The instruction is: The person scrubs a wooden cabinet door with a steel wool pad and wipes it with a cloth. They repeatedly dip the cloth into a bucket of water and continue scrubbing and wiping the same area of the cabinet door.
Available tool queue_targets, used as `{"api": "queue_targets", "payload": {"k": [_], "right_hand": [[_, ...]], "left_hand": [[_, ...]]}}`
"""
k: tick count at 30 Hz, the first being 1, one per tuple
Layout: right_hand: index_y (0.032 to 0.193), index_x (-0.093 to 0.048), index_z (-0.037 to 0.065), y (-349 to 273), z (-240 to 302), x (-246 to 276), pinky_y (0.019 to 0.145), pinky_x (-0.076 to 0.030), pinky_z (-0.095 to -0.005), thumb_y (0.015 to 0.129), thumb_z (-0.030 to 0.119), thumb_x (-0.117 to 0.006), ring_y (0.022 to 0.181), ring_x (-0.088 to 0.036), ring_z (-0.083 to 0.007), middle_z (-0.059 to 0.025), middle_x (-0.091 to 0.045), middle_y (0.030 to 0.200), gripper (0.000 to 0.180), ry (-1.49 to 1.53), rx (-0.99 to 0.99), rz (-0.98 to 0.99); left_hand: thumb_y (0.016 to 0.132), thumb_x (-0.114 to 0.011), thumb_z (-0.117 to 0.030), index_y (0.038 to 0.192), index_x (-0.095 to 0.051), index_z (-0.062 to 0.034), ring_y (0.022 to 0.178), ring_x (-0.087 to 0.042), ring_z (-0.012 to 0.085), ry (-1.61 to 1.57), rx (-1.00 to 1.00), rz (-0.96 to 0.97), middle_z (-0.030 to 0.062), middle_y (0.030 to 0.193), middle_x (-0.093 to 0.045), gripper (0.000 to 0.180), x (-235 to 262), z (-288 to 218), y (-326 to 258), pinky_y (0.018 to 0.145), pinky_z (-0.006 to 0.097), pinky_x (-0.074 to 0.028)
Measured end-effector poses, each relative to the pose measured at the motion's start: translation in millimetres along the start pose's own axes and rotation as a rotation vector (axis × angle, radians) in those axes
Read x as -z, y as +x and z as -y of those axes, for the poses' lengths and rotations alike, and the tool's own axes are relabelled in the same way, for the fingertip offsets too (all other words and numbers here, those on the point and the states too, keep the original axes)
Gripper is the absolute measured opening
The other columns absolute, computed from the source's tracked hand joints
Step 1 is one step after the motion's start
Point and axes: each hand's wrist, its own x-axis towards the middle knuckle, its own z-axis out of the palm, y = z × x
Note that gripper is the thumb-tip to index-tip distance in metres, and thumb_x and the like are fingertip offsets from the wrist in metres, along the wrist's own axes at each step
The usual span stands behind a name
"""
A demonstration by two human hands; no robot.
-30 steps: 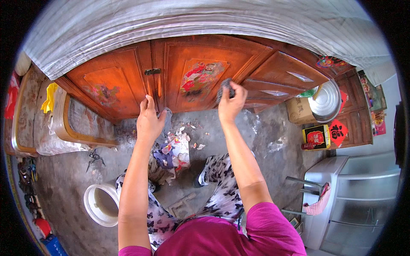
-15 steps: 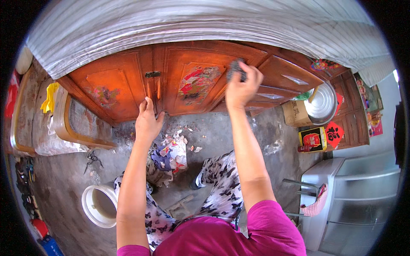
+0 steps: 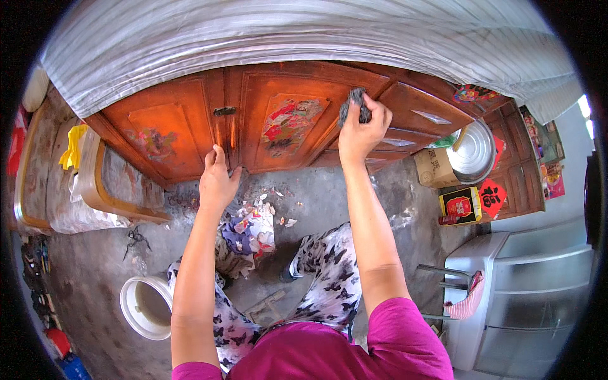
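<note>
A reddish-brown wooden cabinet [image 3: 237, 136] stands before me, with worn, scraped patches of coloured picture [image 3: 291, 126] on its door panels. My right hand [image 3: 364, 132] is closed around a dark grey steel wool pad [image 3: 356, 106], held against the right door's frame near the drawers. At the bottom of the left door, my left hand [image 3: 218, 180] rests its fingertips on the wood below the wooden door handle [image 3: 220, 134]. Its thumb is spread from the fingers, and nothing shows in it.
Paper scraps and rags [image 3: 247, 234] lie on the floor between my legs and the cabinet. At lower left stands a white bucket [image 3: 128, 304] of murky water. To the right are a cardboard box [image 3: 434, 168], a metal basin [image 3: 476, 152] and a stool [image 3: 468, 297]. Grey cloth [image 3: 304, 38] covers the cabinet top.
My right hand and the steel wool pad have moved very slightly right and down along the door frame. The left hand stays in place.
</note>
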Motion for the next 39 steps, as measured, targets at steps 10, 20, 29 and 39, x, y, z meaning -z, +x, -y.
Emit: {"api": "queue_targets", "payload": {"k": [10,20,29,39], "right_hand": [[0.105,-0.069,0.009,-90,-48,15,0.091,-0.053,-0.0464,0.085,0.007,-0.075,0.106,-0.064,-0.0357,-0.0115,-0.064,0.110,0.021,-0.133,-0.210,0.371],[0.104,-0.073,0.013,-48,-7,-18,0.091,-0.053,-0.0441,0.076,-0.002,-0.075,0.105,-0.063,-0.0334,-0.0116,-0.062,0.109,0.032,-0.003,0.139,0.140],[0.106,-0.076,0.013,-36,17,-10,0.090,-0.052,-0.0439,0.078,-0.002,-0.076,0.104,-0.064,-0.0337,-0.0122,-0.064,0.107,0.032,0.011,0.117,0.191],[0.108,-0.074,0.013,-48,29,-12,0.091,-0.052,-0.0448,0.078,-0.001,-0.077,0.106,-0.062,-0.0328,-0.0107,-0.063,0.108,0.033,0.042,0.099,0.203]], "left_hand": [[0.091,-0.075,-0.027,0.153,-0.035,0.0081,0.118,-0.064,0.0459,0.019,-0.091,-0.054,0.0283,0.144,-0.051,0.081,-18,8,2,0.094,0.048,-0.057],[0.091,-0.075,-0.027,0.153,-0.036,0.0080,0.117,-0.064,0.0455,0.028,-0.060,-0.040,0.0275,0.145,-0.050,0.081,-17,3,2,0.095,0.047,-0.057],[0.090,-0.075,-0.027,0.153,-0.034,0.0087,0.118,-0.064,0.0457,0.025,-0.056,-0.038,0.0290,0.145,-0.050,0.083,-12,10,3,0.094,0.048,-0.057],[0.091,-0.075,-0.027,0.152,-0.035,0.0083,0.114,-0.066,0.0449,0.037,-0.016,-0.011,0.0274,0.145,-0.050,0.081,-10,8,-3,0.091,0.048,-0.059]]}}
